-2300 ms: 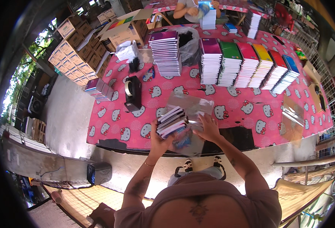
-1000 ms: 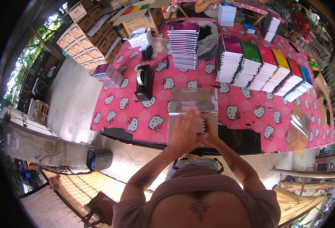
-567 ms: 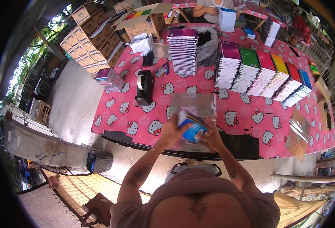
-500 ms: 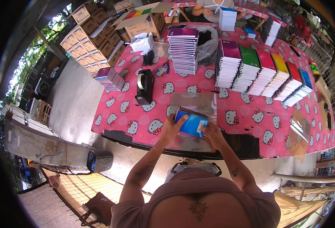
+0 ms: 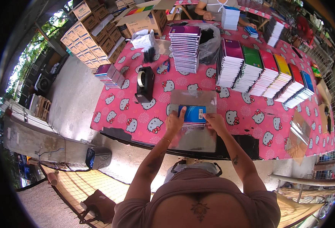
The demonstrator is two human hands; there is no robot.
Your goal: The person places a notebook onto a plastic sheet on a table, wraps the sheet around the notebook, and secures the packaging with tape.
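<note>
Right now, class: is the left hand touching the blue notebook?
Touching. The head view shows the left hand with fingers lying on the blue notebook's left edge.

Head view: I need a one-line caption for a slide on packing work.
Both hands, left hand and right hand, hold a blue notebook in a clear bag over a pink table stacked with notebooks.

Blue notebook (image 5: 193,113) lower edge hidden behind fingers (image 5: 179,114); seated person (image 5: 216,7) cut off by top edge.
</note>
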